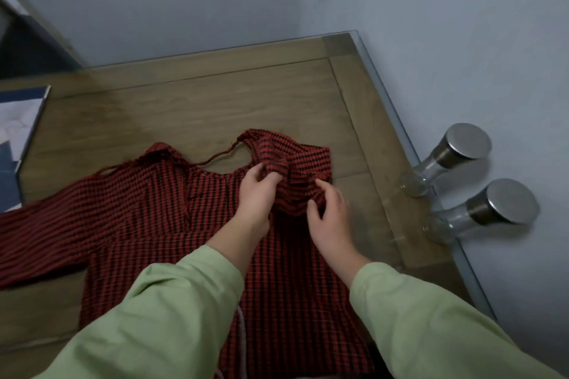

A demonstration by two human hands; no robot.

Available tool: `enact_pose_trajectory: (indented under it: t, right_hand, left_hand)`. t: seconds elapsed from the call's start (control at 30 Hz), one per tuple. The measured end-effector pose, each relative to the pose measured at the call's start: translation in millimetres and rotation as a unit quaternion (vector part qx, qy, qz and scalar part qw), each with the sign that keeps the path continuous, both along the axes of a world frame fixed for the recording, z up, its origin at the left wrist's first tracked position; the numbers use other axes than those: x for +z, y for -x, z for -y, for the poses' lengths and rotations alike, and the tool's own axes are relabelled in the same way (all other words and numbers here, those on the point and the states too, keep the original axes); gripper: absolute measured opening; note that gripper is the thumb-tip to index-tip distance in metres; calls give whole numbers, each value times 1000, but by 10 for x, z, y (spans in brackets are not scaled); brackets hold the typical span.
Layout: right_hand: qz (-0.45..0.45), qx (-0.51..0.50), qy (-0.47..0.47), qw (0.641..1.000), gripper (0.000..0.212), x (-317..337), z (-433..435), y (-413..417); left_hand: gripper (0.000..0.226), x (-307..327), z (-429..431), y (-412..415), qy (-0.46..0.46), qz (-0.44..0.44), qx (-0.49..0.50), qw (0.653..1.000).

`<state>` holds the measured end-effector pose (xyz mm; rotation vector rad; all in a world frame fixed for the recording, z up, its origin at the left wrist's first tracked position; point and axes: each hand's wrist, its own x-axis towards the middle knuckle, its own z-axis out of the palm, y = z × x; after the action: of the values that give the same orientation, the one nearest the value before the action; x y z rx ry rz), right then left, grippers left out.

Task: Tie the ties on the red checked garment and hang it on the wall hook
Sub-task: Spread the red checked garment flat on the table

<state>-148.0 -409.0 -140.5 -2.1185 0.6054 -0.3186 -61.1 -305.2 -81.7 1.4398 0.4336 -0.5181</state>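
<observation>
The red checked garment (147, 212) lies flat on the wooden table (191, 101), one sleeve stretched out to the left. A thin red tie (215, 158) runs loosely across the open neckline. My left hand (257, 194) pinches a bunched fold of the cloth at the right shoulder. My right hand (331, 218) grips the same bunched cloth from the right side, fingers curled into it. Both forearms wear light green sleeves. No wall hook is visible.
Two glass jars with round metal lids (462, 148) (505, 203) stand against the wall at the table's right edge. A blue and white booklet (18, 120) lies at the left edge. Pale walls close in behind and to the right.
</observation>
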Motion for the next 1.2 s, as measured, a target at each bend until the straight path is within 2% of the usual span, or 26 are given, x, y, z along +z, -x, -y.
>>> enact_pose_trajectory:
  t: [0.17,0.27,0.37,0.47,0.53,0.63,0.73,0.83,0.93,1.0,1.1,1.2]
  right_hand:
    - [8,-142,-45,989,14,140,368,356]
    - [-9,-91,-25,996,4,197,567,628]
    - [-46,9,-8,999,7,250,638,794]
    - [-68,82,-21,994,8,245,585,746]
    - [-67,120,-11,990,15,178,501,636]
    - [-89,177,31,980,24,86,322,442]
    - [-124,240,109,957,35,42,126,246]
    - [-172,293,168,925,45,33,-50,62]
    - [-207,329,201,899,50,17,-199,-92]
    - [-221,343,222,885,50,11,-266,-167]
    - [-231,353,241,874,43,12,-317,-227]
    - [-260,376,206,865,37,62,-389,-212]
  left_hand:
    - [42,450,863,212,90,22,-61,994]
    - [46,616,1291,439,131,34,-180,974]
    - [35,520,1339,568,42,88,-248,964]
    - [26,265,1010,539,-63,108,-225,966]
    - [28,75,642,449,-153,133,-221,954]
    - [39,-165,-87,281,-307,181,-248,901]
    - [50,-343,-887,139,-446,184,-304,821]
    - [59,-396,-1547,139,-522,136,-374,754]
    - [61,-448,-1993,231,-572,163,-414,689]
    - [61,-467,-2159,249,-598,191,-409,662]
    - [63,-490,-2280,205,-622,218,-390,642]
    - [47,-463,-2345,174,-594,213,-444,636]
